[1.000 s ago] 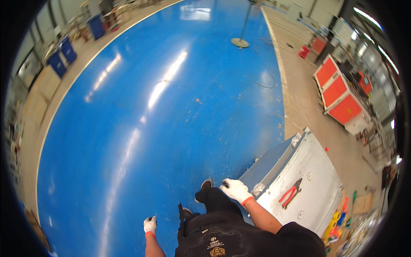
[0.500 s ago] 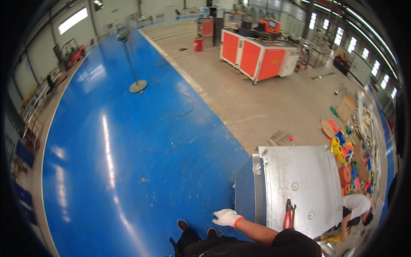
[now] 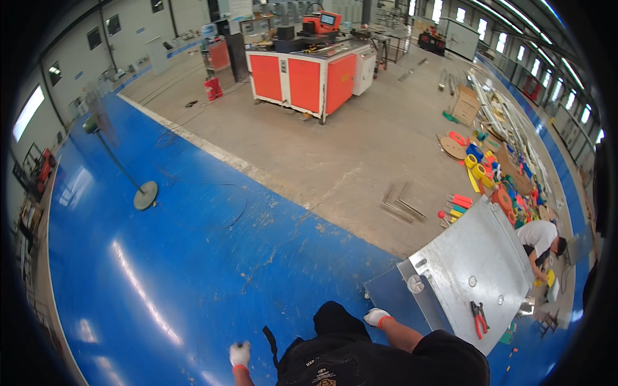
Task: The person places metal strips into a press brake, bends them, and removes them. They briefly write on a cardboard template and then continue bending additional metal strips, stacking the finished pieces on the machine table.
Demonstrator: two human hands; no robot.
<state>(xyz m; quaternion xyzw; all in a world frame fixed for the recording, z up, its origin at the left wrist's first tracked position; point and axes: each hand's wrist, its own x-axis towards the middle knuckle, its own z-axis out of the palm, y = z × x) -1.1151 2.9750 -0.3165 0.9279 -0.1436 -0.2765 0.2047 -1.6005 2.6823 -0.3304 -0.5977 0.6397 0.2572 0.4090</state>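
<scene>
Forearms (image 3: 402, 335) apart — left hand (image 3: 240, 354) lowered, right hand (image 3: 375, 316) near metal box (image 3: 473, 254)

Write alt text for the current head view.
White-gloved left hand and right hand over a blue floor, the right near a metal box with red-handled pliers lying on top. Beyond stands an orange-and-white machine; at right, a co-worker bends near scattered colourful rolls.

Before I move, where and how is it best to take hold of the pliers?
Probably by the red handles, coming from above on your near side. The pliers appear to lie flat on the metal panel, handles toward the picture's lower edge, dark head pointing away; nothing seems to cover them.
</scene>
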